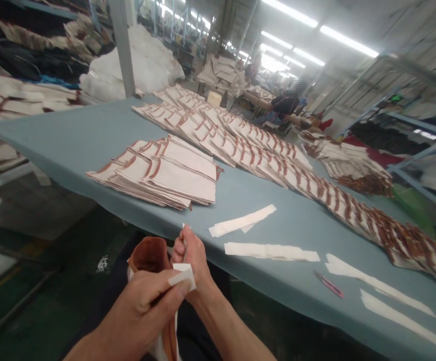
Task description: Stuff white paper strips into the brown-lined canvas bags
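Observation:
My left hand (pixel 143 306) pinches a short white paper strip (pixel 183 275) between thumb and finger, below the table's front edge. My right hand (pixel 190 255) is closed on the same strip higher up, its fingers pressed together around the narrow upper end. Behind both hands a cream fabric piece with a brown leather trim (pixel 148 255) hangs over my lap; part of it drops below my left hand. Which hand supports the fabric is hidden.
The blue-grey table (pixel 90 135) carries a fanned stack of cream pieces with brown edging (pixel 165 173), long overlapping rows of them (pixel 278 160), several loose white strips (pixel 270 250) and a pink cutter (pixel 329 284). A person works far off.

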`<state>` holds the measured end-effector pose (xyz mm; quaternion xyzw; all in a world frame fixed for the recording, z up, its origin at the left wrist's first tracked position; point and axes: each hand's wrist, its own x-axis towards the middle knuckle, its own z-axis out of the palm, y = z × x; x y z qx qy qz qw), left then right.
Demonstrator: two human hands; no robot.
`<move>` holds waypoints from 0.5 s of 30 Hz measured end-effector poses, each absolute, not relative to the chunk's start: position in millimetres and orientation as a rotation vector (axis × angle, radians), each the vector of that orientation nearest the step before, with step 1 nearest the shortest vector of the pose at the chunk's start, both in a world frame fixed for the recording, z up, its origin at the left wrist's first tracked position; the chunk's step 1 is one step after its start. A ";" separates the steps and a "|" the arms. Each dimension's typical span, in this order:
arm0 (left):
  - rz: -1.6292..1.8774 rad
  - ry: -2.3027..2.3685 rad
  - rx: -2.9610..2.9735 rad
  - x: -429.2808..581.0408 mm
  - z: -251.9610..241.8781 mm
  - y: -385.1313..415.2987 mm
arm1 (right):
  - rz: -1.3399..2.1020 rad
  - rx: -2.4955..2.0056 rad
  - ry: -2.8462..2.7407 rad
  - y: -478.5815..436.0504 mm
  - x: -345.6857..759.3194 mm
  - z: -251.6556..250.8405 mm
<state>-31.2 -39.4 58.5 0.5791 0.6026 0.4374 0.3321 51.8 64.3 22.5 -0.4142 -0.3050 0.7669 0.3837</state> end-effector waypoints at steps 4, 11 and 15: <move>1.078 1.531 1.133 -32.3 75.8 -46.4 | 1.852 -1.208 -0.892 45.3 82.7 -8.1; 0.972 1.426 0.668 -22.9 74.9 -57.0 | 1.606 -1.450 -1.171 28.8 171.7 -27.5; 0.912 1.528 0.829 -10.8 67.4 -54.5 | 1.414 -1.388 -1.255 18.9 197.2 14.4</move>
